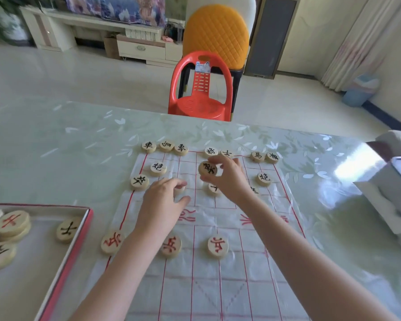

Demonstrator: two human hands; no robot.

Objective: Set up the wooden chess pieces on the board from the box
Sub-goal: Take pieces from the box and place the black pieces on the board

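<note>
Risk: raised disc clipping already-placed pieces as it goes down.
Right hand pinches a black-lettered wooden disc by its rim, above the board's crowded far-middle rows. Left hand covers another disc on the board, grip unclear. Box at counter's near-left edge has pieces left inside.

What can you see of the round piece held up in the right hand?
The held piece is a flat, pale, wooden-looking disc with a black character on its face. Tilted toward the camera, it hangs above the far half of the board. The right hand pinches its rim, fingers at its top and right edge; nothing else seems to touch it.
</note>
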